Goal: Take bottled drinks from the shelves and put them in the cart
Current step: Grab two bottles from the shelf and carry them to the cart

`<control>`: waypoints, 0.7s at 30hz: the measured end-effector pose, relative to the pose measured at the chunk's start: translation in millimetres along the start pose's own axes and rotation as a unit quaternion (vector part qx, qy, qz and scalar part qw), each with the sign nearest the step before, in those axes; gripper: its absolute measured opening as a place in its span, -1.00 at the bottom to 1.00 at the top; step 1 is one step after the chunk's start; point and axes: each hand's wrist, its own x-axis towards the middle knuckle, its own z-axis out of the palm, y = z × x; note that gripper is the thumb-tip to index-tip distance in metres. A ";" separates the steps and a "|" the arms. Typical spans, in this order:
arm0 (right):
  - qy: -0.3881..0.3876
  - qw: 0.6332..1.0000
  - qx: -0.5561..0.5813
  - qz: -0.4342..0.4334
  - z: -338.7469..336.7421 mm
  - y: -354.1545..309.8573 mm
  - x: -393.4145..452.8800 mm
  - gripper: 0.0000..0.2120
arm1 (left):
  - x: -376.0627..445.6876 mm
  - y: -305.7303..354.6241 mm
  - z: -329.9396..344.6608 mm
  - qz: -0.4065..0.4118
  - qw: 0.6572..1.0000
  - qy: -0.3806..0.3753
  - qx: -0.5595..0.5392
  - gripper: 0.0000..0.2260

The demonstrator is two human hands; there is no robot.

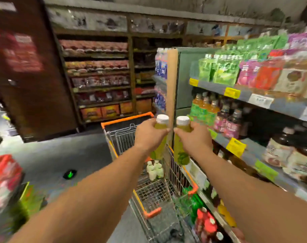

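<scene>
Grey shop floor (65, 155); shelves (251, 95) (stocked) flank cart (124, 120).

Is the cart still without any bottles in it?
No: a few small white-capped bottles already stand inside the wire cart, below the two green bottles held above it.
</scene>
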 end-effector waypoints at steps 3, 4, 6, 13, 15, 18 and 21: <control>-0.060 0.998 0.001 0.014 72.6 13.3 17.6 -0.57 | 22.5 -63.2 -3.1 -0.050 0.998 0.030 0.004 -0.71; -0.076 0.997 -0.001 0.017 94.0 19.7 24.5 -0.56 | 31.4 -81.9 -0.7 -0.068 0.997 0.039 0.000 -0.69; -0.100 0.995 0.001 0.019 133.9 35.8 42.5 -0.58 | 53.4 -117.0 9.2 -0.097 0.994 0.049 0.000 -0.67; -0.205 0.976 0.008 0.067 269.2 132.1 147.5 -0.76 | 156.3 -260.2 91.6 -0.231 0.972 0.044 -0.008 -0.74; -0.239 0.968 -0.007 0.081 315.3 168.0 177.3 -0.74 | 185.9 -308.8 121.2 -0.283 0.958 0.042 -0.002 -0.66; -0.284 0.953 -0.060 0.085 388.1 218.1 213.0 -0.69 | 223.0 -381.2 161.9 -0.353 0.934 0.049 0.012 -0.65; -0.318 0.940 -0.080 0.093 461.6 265.2 235.0 -0.63 | 249.9 -451.0 198.7 -0.399 0.916 0.050 0.016 -0.69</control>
